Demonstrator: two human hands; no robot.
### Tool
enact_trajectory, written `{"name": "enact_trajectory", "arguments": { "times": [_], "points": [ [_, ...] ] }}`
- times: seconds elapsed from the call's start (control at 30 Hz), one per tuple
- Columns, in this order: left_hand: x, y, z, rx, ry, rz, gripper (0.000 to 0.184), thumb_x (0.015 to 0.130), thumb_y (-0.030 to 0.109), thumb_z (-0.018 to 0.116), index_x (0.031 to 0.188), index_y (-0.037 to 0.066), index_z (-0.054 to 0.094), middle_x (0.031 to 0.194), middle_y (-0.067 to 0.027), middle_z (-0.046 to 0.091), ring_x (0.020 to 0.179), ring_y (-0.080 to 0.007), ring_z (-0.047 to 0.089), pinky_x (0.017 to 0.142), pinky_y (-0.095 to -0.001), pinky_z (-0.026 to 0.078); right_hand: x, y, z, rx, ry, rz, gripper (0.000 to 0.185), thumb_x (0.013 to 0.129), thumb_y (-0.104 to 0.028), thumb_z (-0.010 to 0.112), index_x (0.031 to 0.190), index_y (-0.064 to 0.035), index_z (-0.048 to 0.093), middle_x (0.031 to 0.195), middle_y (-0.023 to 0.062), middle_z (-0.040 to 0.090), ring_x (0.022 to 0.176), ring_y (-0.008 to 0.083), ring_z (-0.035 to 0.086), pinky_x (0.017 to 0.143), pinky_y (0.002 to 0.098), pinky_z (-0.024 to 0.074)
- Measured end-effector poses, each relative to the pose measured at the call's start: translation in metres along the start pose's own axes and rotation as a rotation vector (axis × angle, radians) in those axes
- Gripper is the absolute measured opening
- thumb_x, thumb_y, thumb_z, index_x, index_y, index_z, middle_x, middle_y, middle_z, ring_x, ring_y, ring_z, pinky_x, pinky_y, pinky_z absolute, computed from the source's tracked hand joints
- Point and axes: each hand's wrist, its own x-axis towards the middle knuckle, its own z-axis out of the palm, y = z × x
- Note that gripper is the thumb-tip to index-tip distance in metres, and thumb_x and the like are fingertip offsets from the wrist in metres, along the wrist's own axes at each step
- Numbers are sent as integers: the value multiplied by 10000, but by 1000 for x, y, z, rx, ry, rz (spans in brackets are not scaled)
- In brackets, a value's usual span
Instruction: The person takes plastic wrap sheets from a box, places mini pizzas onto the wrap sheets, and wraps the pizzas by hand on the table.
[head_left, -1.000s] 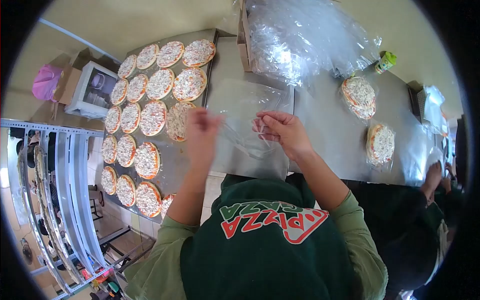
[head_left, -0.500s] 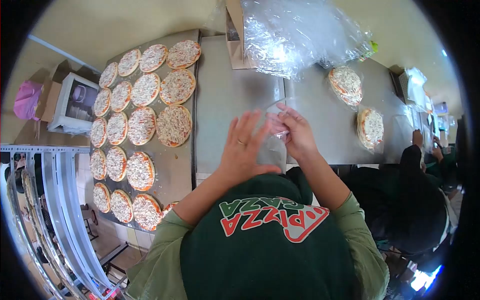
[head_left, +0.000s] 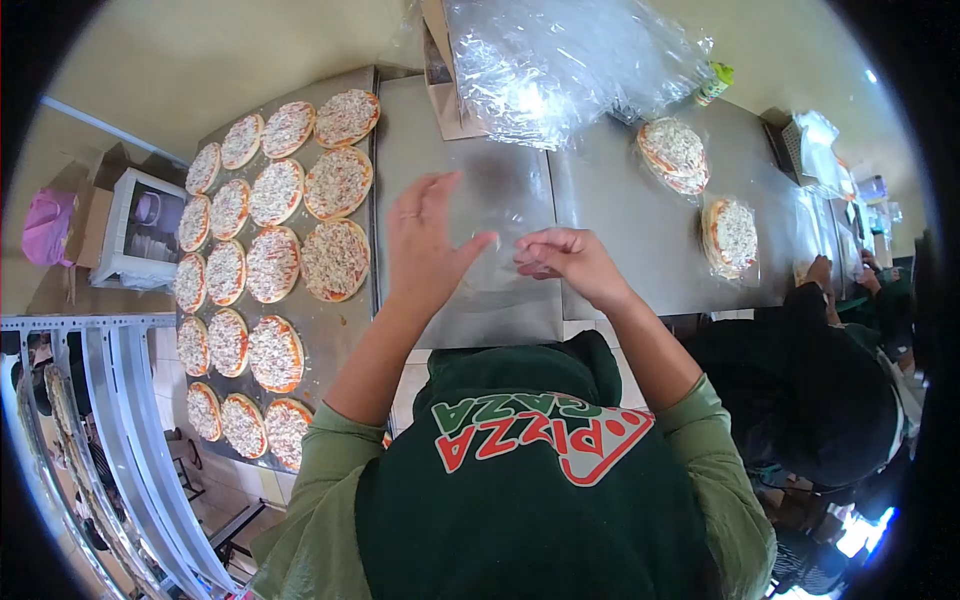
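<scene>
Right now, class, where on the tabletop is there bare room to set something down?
Bare table shows between the right hand and the bagged pizzas, and in a strip between the unwrapped pizzas and the cardboard box. The unwrapped pizzas crowd the left; heaped clear bags crowd the back.

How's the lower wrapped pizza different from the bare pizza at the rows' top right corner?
The wrapped pizza sits inside clear plastic; the bare pizza has no wrapping. The wrapped pizza has one close neighbour; the bare pizza lies among many. Both look pale on top.
</scene>
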Motion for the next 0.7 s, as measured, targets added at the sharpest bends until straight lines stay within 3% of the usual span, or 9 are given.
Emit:
{"name": "enact_trajectory", "arguments": {
  "times": [0.03, 0.13, 0.23, 0.33, 0.43, 0.53, 0.63, 0.67, 0.7],
  "points": [
    [4, 1, -3, 182, 110, 34, 335, 745, 217, 712, 948, 9, 546, 809, -81, 603, 678, -139, 570, 620, -260, 460, -2, 0, 3, 164, 93, 31, 272, 898, -155, 510, 1111, 5, 565, 962, 79, 639, 852, 159, 624, 772, 302, 497],
    [-21, 30, 11, -467, -459, -532, 317, 745, 199, 709, 909, -7, 533, 777, -68, 591, 664, -143, 564, 595, -276, 469, -10, -1, 15, 480, 104, 61, 268, 897, -152, 514, 1122, -14, 561, 943, 73, 640, 833, 143, 623, 755, 282, 494],
    [-33, 29, 38, -622, -431, -773, 244, 777, 173, 669, 885, 1, 533, 783, -68, 590, 673, -150, 569, 581, -288, 478, -13, 8, 18, 519, 135, 9, 257, 893, -122, 512, 1113, -2, 565, 932, 71, 644, 799, 133, 621, 722, 263, 492],
    [-39, 23, 42, -1127, -363, -1164, 154, 852, 187, 577, 858, 37, 541, 811, -87, 606, 698, -185, 594, 602, -301, 475, -15, 34, -2, 107, 228, -189, 233, 875, -105, 513, 1077, -14, 587, 918, 72, 643, 814, 133, 614, 734, 265, 488],
    [-33, 27, 37, -1515, -145, -1619, 178, 898, 213, 498, 831, 50, 526, 712, -42, 538, 558, -116, 513, 497, -258, 442, -12, 72, -43, -175, 370, -188, 163, 823, -69, 550, 964, -9, 606, 830, 44, 625, 759, 113, 591, 691, 255, 481],
    [-46, 37, 49, -1830, -71, -1611, 273, 931, 285, 439, 737, 96, 472, 603, 11, 425, 455, -101, 398, 433, -224, 364, -7, 76, -47, 258, 469, -86, 77, 802, -89, 539, 819, -29, 583, 726, 22, 577, 666, 116, 557, 625, 246, 463],
    [-62, 48, 79, -1130, -25, -1286, 330, 939, 342, 416, 676, 144, 391, 551, 45, 305, 428, -92, 290, 411, -217, 289, -16, 36, -13, 749, 346, -102, 100, 810, -110, 493, 732, -61, 533, 661, 15, 526, 612, 116, 520, 595, 224, 439],
    [-59, 55, 80, -1139, 28, -1368, 338, 936, 360, 416, 672, 151, 381, 547, 49, 302, 428, -88, 280, 404, -220, 273, -23, 27, 5, 948, 162, -49, 141, 827, -132, 440, 692, -99, 465, 595, -5, 457, 518, 100, 456, 498, 221, 403],
    [-52, 64, 80, -1148, 81, -1448, 346, 934, 377, 416, 669, 159, 372, 544, 53, 300, 428, -83, 269, 396, -223, 258, -20, 31, -4, 963, 282, 22, 140, 829, -136, 436, 692, -108, 453, 581, -15, 433, 489, 91, 421, 459, 222, 372]
  ]
}}
